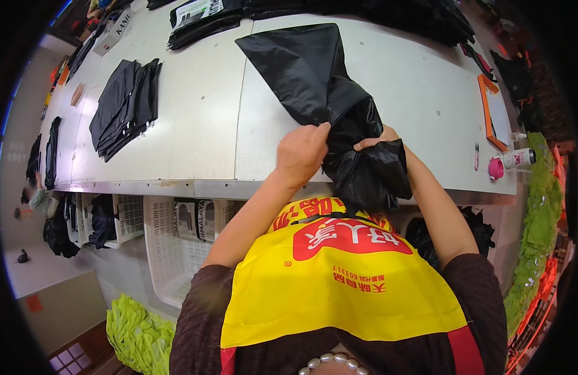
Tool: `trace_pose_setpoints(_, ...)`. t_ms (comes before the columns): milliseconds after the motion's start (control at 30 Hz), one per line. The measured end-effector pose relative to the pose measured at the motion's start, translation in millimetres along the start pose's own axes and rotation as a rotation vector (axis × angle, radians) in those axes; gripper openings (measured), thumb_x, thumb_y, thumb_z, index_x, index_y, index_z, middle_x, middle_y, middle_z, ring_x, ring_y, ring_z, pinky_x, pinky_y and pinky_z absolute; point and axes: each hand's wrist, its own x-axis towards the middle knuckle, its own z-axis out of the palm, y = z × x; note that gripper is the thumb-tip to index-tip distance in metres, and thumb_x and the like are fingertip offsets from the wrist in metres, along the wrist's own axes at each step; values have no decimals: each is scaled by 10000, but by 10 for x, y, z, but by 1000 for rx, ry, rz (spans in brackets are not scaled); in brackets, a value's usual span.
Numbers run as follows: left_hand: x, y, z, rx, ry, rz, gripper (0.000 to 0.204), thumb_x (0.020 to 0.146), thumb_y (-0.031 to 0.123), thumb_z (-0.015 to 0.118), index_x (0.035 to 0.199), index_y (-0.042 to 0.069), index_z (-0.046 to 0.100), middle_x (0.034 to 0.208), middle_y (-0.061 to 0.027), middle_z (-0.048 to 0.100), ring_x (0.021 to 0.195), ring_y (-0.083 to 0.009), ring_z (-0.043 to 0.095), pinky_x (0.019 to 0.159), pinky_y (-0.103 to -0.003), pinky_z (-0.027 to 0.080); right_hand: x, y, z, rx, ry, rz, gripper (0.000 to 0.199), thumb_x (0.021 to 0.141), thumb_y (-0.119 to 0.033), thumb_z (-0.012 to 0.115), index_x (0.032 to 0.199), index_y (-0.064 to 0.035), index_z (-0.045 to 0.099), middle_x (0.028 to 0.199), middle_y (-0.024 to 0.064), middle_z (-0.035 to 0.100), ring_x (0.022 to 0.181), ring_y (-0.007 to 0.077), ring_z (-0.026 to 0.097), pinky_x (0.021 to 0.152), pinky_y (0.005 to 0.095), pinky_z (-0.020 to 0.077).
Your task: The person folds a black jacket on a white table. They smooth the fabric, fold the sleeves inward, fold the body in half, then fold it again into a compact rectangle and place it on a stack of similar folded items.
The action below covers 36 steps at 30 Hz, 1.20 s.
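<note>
A piece of thin, slightly shiny black fabric (301, 69) lies partly on the white table. Its upper part is spread flat in a pointed, triangular shape, and the lower part bunches and hangs over the table's front edge. My left hand (303, 152) is closed, pinching the fabric's left side near the fold. On the other side my right hand (379, 138) grips the gathered part, its thumb on top and the other fingers mostly hidden behind the cloth. To the left rests a stack of flat-folded black fabric pieces (125, 107).
More black fabric piles (414, 19) line the table's (195, 125) far side. At right are an orange-framed board (490, 112), a white bottle (520, 157) and a pink cup-like item (495, 167). White plastic baskets (167, 250) stand below the front edge. Green sheeting (139, 334) lies lower left.
</note>
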Motion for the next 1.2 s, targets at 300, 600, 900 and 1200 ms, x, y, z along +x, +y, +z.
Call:
trace_pose_setpoints(300,-439,-81,17,-326,-124,-453,703,705,84,666,1319,-21,340,1229,-233,477,1130,-364,471,942,-385,398,-310,-400,120,609,-97,74,501,702,-175,717,1111,47,531,935,121,624,800,213,618,735,313,527)
trace_pose_setpoints(600,-55,-179,160,1,-617,-516,154,767,92,545,902,21,527,794,-198,619,761,-392,602,665,-431,492,-539,-320,175,699,-63,-7,512,733,-114,657,1196,31,492,1018,104,612,872,201,603,797,310,504)
trace_pose_setpoints(900,391,251,-509,247,-900,-23,119,781,157,556,785,39,543,663,-118,608,625,-293,622,534,-391,472,-385,124,243,1076,-185,-68,398,840,-216,614,1184,-39,518,1082,87,607,937,201,599,835,308,497)
trace_pose_setpoints(1200,-633,80,-28,-126,-1045,-209,161,757,159,550,757,2,586,695,-208,608,651,-376,602,607,-435,482,-173,402,372,792,-113,-439,371,942,-258,450,1254,-58,474,1163,90,560,1008,204,545,914,312,448)
